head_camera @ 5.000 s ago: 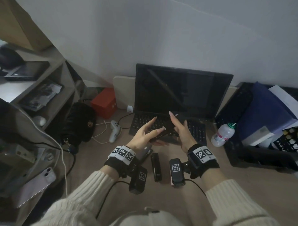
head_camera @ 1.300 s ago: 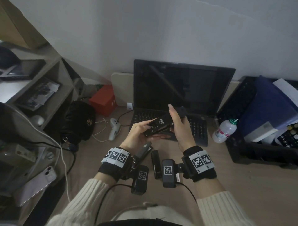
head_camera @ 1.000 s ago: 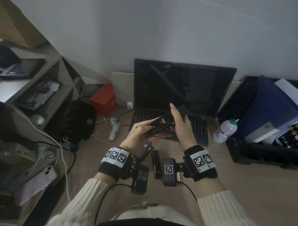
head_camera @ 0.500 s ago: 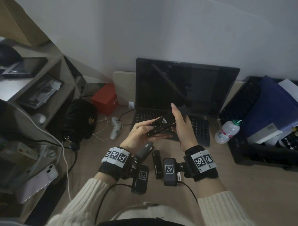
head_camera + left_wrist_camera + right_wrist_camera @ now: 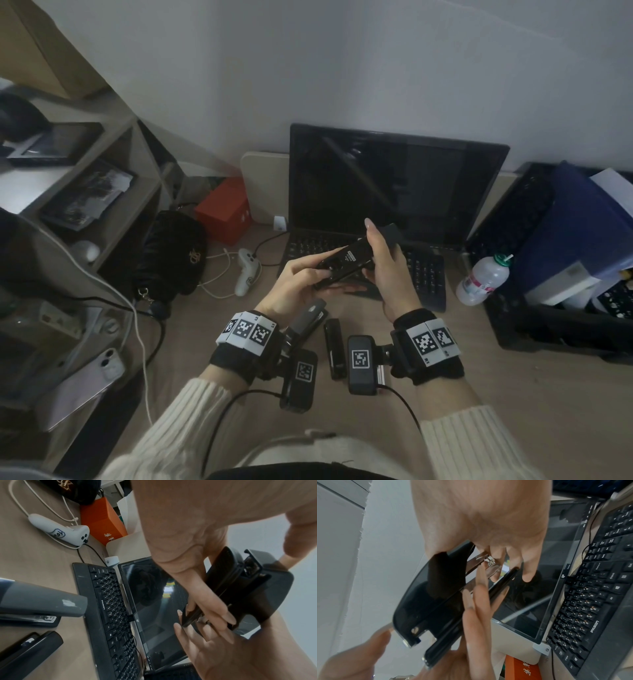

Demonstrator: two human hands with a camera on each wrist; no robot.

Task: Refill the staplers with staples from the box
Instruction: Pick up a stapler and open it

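Head view: my left hand (image 5: 294,284) and right hand (image 5: 387,270) both grip a black stapler (image 5: 346,262) raised over the keyboard (image 5: 424,274) at 12 o'clock, fingers curled round it. Two more staplers lie on the desk (image 5: 513,394): a grey stapler (image 5: 308,317) and a slim stapler (image 5: 334,346), at 6 o'clock of my hands.

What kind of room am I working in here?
Most likely a home or small office desk. A monitor and keyboard stand against the wall, shelves hold papers on the left, and spare staplers lie on the desk below both hands.
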